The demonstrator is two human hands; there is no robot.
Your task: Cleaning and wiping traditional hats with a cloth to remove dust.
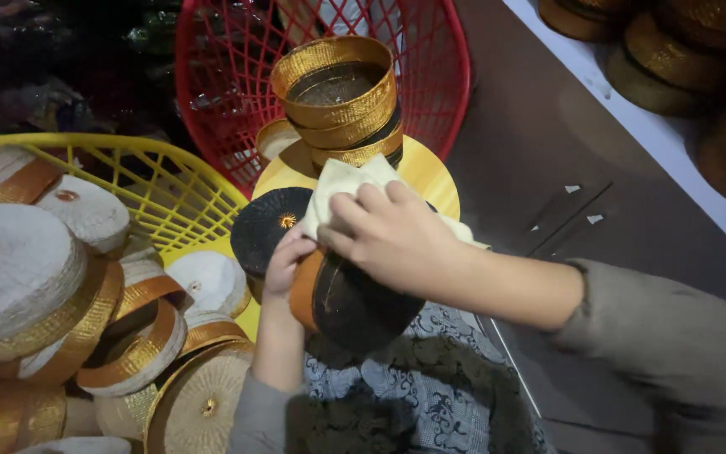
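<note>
A dark round cap with an orange band (342, 298) sits tilted on the person's lap, steadied so its side faces up; the left hand (286, 262) pinches its rim; the right hand (392, 235) presses a cream cloth (338, 185) onto it; beyond the hands stands a stack of gold-banded caps (342, 97) before a red basket (439, 76); left of them, a yellow basket (153, 181) of white caps (18, 261).

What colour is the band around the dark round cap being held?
Orange-gold, on the cap held by the left hand; only the head view shows it.

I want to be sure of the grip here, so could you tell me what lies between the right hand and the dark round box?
In the head view, a cream cloth lies under the right hand, pressed on the dark round box, which the left hand steadies.
</note>
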